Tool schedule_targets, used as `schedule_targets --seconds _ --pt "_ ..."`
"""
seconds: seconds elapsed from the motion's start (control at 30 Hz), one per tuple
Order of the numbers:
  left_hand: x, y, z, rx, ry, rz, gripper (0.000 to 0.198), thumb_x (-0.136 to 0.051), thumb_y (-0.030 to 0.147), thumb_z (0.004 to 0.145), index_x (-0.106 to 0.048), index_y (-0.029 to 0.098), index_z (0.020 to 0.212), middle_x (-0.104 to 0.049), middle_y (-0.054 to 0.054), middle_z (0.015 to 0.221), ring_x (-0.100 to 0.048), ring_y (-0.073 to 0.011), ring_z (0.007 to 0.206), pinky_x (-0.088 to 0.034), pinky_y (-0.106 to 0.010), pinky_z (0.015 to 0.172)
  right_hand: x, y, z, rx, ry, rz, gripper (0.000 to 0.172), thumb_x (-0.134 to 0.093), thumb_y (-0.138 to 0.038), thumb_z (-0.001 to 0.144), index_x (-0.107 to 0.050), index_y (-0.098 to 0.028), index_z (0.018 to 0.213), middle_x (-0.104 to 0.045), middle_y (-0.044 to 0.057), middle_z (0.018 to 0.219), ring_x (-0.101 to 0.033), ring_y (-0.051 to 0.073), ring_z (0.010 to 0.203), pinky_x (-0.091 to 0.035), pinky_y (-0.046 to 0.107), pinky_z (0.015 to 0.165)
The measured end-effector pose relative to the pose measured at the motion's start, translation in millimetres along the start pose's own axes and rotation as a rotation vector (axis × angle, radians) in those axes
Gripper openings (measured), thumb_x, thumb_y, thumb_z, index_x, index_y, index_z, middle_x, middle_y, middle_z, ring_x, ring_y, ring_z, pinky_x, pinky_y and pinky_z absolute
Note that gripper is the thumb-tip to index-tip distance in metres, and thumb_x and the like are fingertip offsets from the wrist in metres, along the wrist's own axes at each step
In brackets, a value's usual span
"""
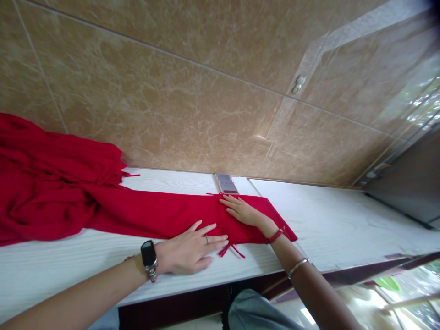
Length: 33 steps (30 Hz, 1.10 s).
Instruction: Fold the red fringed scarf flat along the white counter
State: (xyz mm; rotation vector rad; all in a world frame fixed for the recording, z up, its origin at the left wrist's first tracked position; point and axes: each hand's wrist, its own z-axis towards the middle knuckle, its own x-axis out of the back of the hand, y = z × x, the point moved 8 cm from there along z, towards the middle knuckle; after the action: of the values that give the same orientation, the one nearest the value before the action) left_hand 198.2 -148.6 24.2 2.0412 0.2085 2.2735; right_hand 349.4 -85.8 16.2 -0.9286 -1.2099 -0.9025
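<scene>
A long red cloth (165,213) with tassels lies across a white wood-grain surface, bunched in a heap at the left and flat in a folded strip towards the right. My left hand (192,247) rests with spread fingers on the strip's near edge, beside a tassel. Further right, my right hand (242,211) lies flat on the same strip, its fingertips by the far edge. Both hands are open and grasp nothing.
A phone (227,183) lies just beyond the strip, close to the tiled wall (172,110). The white surface (330,229) extends right to a dark grey panel (405,174). A green basin (388,283) shows at the lower right.
</scene>
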Motion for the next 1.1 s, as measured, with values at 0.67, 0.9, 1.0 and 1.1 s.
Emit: schedule_targets --seconds 0.67,0.9,1.0,1.1 --pt "5.6 6.6 -0.6 -0.012 -0.054 -0.033 0.052 -0.043 0.023 0.083 -0.03 0.03 0.133 -0.033 0.0 0.139 -0.023 -0.0303 0.129 -0.016 -0.061 0.1 -6.7 113.5 -68.6 -0.495 -0.037 -0.2 0.041 -0.027 -0.025 0.092 -0.036 -0.018 0.131 -0.03 0.013 0.139 -0.022 0.025 0.129 -0.025 0.054 0.099" --pt "5.6 4.8 -0.9 -0.035 -0.02 -0.045 0.054 -0.044 0.023 0.082 -0.028 0.033 0.133 -0.034 0.0 0.139 -0.022 -0.0266 0.13 -0.015 -0.056 0.102 -0.3 74.1 -43.0 -0.338 0.07 -0.117 0.049 -0.02 -0.031 0.092 -0.023 -0.012 0.137 -0.021 0.014 0.143 -0.013 0.023 0.132 -0.024 0.047 0.102" --pt "4.4 4.0 -0.5 -0.022 -0.056 -0.035 0.054 -0.043 0.023 0.083 -0.027 0.032 0.134 -0.032 0.0 0.14 -0.021 -0.0278 0.13 -0.014 -0.057 0.102 -9.5 56.9 -39.3 -0.227 0.019 -0.065 0.048 -0.02 -0.034 0.092 -0.021 -0.019 0.138 -0.022 0.009 0.144 -0.014 0.021 0.132 -0.023 0.049 0.102" --pt "3.4 3.5 -0.2 -0.023 -0.06 -0.029 0.053 -0.042 0.024 0.084 -0.027 0.032 0.134 -0.032 0.0 0.14 -0.02 -0.0284 0.13 -0.014 -0.058 0.101 -11.1 86.0 -61.3 -0.403 -0.024 -0.076 0.047 -0.02 -0.034 0.092 -0.024 -0.022 0.137 -0.024 0.008 0.143 -0.017 0.023 0.131 -0.02 0.054 0.101"
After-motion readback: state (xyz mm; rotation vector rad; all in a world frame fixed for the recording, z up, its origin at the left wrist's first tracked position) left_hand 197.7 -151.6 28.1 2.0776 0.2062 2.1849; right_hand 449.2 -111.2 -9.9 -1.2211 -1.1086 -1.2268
